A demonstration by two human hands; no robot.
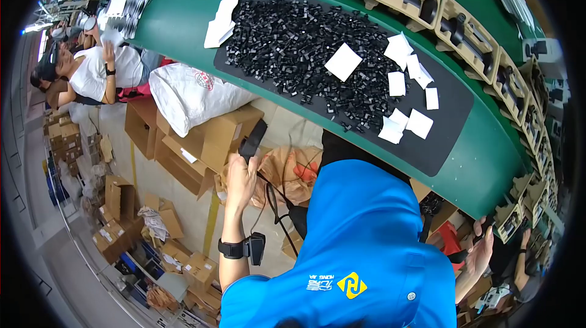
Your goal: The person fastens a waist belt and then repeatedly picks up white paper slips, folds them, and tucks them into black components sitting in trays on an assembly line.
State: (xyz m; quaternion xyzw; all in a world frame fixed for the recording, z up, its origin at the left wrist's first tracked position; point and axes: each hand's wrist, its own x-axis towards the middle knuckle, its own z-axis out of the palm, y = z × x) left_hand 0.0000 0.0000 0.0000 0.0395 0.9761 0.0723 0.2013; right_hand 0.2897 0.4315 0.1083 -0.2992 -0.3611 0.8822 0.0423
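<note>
My left hand [242, 180] is out over the floor to the left of my body, its fingers closed round a black strap-like piece [253, 139] that sticks up past them. A black device on a band [245, 248] sits on my left wrist. At the lower right, beside the bench end, my right hand [480, 250] has its fingers bent about a small dark piece [488, 224], whose kind I cannot make out. On the green bench [183, 29], a dark mat [448, 123] bears a wide heap of small black plastic parts [293, 47], with white paper slips [343, 62] on and around it.
Moulded tan trays [467, 38] with black tubular parts line the bench's far side. Cardboard boxes [210, 139], a white sack [189, 96] and a brown bag [287, 172] stand left of me. Another person [116, 68] sits far left; someone's arm [522, 264] shows far right.
</note>
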